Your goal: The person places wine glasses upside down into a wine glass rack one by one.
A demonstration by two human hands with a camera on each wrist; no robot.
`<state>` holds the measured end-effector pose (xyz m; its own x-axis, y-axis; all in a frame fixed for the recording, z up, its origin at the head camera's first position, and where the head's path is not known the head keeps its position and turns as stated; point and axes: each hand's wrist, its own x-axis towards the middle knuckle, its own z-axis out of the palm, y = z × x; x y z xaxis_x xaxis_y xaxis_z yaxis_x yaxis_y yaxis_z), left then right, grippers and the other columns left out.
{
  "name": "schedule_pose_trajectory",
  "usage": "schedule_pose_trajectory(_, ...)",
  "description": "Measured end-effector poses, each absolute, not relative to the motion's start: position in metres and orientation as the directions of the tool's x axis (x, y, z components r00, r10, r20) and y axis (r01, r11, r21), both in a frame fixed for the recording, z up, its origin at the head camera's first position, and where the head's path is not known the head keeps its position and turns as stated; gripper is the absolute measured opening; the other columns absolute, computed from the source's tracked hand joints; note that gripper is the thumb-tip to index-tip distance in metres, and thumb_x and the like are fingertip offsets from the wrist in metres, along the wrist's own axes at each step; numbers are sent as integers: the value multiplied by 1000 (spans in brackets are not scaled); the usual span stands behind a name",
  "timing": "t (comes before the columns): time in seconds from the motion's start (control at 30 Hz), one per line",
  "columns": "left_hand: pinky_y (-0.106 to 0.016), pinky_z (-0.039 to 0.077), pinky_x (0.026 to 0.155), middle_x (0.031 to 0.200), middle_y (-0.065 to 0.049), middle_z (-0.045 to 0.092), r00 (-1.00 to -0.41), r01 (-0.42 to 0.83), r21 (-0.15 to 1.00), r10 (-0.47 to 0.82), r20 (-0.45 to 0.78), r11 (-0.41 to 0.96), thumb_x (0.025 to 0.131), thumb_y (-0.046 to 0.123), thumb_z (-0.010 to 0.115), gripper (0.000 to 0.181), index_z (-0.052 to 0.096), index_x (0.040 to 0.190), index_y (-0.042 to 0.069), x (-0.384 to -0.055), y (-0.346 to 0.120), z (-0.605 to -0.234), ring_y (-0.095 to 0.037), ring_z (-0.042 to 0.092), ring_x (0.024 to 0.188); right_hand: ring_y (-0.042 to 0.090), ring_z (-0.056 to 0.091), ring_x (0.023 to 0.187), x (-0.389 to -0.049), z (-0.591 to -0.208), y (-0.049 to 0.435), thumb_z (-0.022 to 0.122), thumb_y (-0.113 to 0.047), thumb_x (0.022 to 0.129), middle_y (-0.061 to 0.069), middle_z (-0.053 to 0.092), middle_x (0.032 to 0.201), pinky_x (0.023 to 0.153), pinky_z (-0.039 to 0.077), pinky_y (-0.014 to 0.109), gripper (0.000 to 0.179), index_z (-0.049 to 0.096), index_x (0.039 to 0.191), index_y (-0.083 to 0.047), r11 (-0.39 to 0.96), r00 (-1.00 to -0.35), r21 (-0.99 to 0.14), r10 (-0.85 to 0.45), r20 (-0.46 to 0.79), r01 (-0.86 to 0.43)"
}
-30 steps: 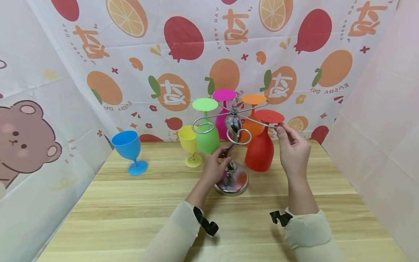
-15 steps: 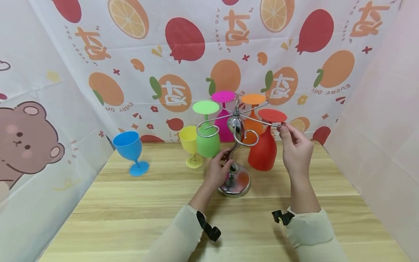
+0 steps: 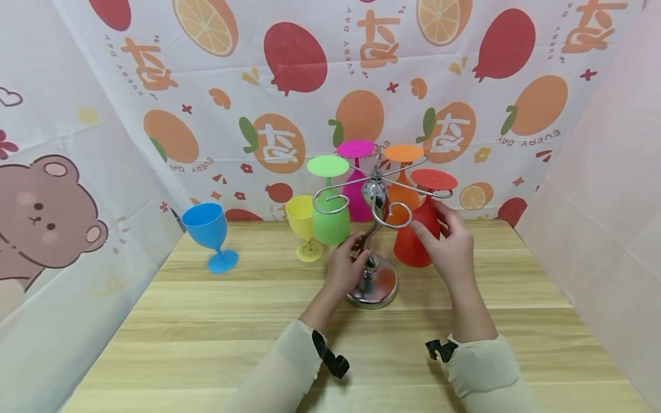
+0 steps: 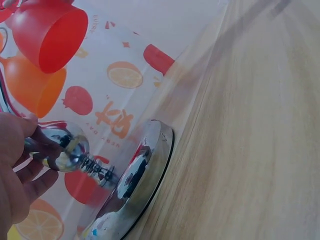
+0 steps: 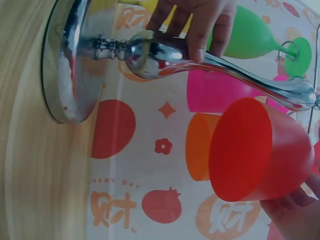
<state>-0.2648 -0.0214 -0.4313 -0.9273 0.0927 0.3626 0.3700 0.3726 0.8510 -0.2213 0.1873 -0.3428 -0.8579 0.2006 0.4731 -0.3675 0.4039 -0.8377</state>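
Observation:
A chrome goblet rack (image 3: pixel 376 284) stands upright on the table, and my left hand (image 3: pixel 345 269) grips its stem. Upside down in the rack's wire loops hang a red goblet (image 3: pixel 413 248), an orange goblet (image 3: pixel 405 198), a magenta goblet (image 3: pixel 361 207) and a green goblet (image 3: pixel 330 226). At the right, my right hand (image 3: pixel 454 246) holds the red goblet by its bowl, thumb in front and fingers on the far side. The red goblet's open mouth faces the camera in the right wrist view, with the right hand (image 5: pixel 292 212) at its lower edge.
A yellow goblet (image 3: pixel 300 215) stands upright behind the rack, partly covered by the green one. Further left stands a blue goblet (image 3: pixel 205 223), upright. A fruit-print cloth (image 3: pixel 310 126) hangs behind the wooden table (image 3: pixel 206 344). One wire loop (image 3: pixel 395 217) faces front.
My right hand has let go of the wire loop end and moved left and down onto the red goblet's bowl. The rack turned slightly; my left hand stays on the stem.

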Motion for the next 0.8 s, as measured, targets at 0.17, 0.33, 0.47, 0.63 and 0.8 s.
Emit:
schedule_pose_trajectory(0.17,-28,58,78,115,-9,66,-926,373,845,101,364,384,92,12,69,43,58,134,12,-264,-22,-431,-24,63,107,23,53,124,-224,-348,186,74,-41,86,3,57,137,96,52,53,64,53,142,-17,423,-845,-824,206,493,-377)
schedule_pose_trajectory(0.33,-26,58,79,118,-10,66,-922,383,836,112,370,394,91,11,69,46,57,135,12,-263,-23,-431,-24,63,108,24,54,123,-227,-352,185,74,-41,87,5,57,137,94,53,54,64,52,142,-15,434,-837,-815,208,506,-384)
schedule_pose_trajectory(0.47,-25,58,78,120,-12,65,-912,407,825,126,390,391,91,8,70,49,55,137,9,-264,-25,-432,-25,63,109,23,54,122,-229,-354,185,73,-41,87,5,57,136,94,53,54,63,53,141,-16,437,-835,-814,212,507,-384)
schedule_pose_trajectory(0.63,-25,58,80,128,-14,63,-903,428,792,164,398,434,90,4,70,57,49,143,7,-262,-26,-430,-26,62,113,23,54,121,-230,-355,185,73,-40,87,5,57,135,94,53,53,62,53,141,-15,434,-834,-813,212,510,-387)
schedule_pose_trajectory(0.8,-29,57,78,137,-13,58,-899,434,731,196,392,526,86,7,74,72,40,149,9,-252,-28,-425,-25,64,100,21,54,121,-230,-356,186,74,-39,87,4,57,135,95,53,52,62,53,141,-16,436,-831,-810,211,515,-391)
